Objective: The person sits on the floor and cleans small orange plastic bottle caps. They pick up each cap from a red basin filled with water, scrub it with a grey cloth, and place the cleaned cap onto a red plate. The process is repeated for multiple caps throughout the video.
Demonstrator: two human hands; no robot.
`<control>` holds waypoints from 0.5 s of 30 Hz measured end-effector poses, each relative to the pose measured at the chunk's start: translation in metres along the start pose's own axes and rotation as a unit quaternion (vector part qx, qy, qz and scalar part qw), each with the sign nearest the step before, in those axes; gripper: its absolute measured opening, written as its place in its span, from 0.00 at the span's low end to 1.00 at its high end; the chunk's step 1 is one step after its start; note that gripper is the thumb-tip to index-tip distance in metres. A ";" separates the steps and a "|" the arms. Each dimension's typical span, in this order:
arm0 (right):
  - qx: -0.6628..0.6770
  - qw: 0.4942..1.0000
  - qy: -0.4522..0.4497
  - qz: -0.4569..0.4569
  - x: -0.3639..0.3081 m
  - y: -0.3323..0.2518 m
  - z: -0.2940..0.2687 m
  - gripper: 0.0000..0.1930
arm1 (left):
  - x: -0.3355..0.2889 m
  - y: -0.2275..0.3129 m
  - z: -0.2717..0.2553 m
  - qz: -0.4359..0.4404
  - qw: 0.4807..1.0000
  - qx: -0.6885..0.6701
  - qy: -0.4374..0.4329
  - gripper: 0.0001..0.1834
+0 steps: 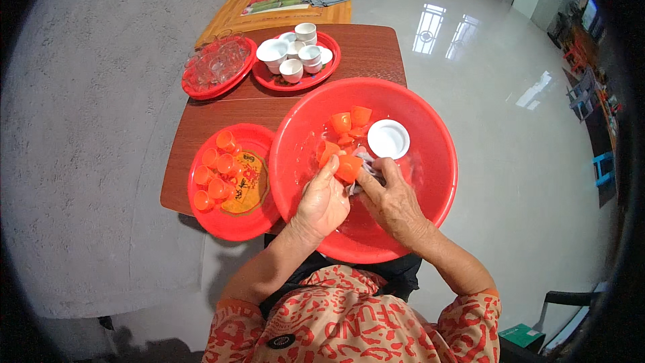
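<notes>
Over a large red basin holding water, my left hand is closed round a small orange cup. My right hand grips a pale wet cloth and presses it against that cup's right side; part of the cloth is hidden by the fingers. Just beyond my left thumb is another orange cup; whether the hand touches it I cannot tell. Further orange cups lie in the basin's far part. A white bowl rests beside them, on the right.
Left of the basin, a red tray carries several orange cups. Farther back stand a red tray of clear glasses and a red tray of white cups and bowls. All are on a brown table.
</notes>
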State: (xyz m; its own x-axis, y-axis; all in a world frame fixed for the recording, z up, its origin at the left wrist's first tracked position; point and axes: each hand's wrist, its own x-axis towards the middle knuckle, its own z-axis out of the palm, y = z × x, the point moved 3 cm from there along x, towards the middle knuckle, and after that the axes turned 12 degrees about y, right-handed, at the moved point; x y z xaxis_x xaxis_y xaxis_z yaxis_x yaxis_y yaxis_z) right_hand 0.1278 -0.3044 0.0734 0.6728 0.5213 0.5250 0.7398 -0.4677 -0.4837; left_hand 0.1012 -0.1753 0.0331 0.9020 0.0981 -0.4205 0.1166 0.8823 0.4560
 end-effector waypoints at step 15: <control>-0.005 0.999 -0.036 0.005 -0.004 0.003 0.007 0.22 | 0.004 -0.002 -0.005 0.019 0.999 0.037 0.015 0.21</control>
State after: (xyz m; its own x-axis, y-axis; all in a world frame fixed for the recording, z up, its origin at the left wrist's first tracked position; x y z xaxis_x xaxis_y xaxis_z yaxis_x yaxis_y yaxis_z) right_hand 0.1277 -0.3024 0.0648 0.6776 0.5665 0.4689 0.7339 -0.4795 -0.4812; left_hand 0.1025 -0.1745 0.0266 0.8937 0.1456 -0.4244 0.1135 0.8418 0.5277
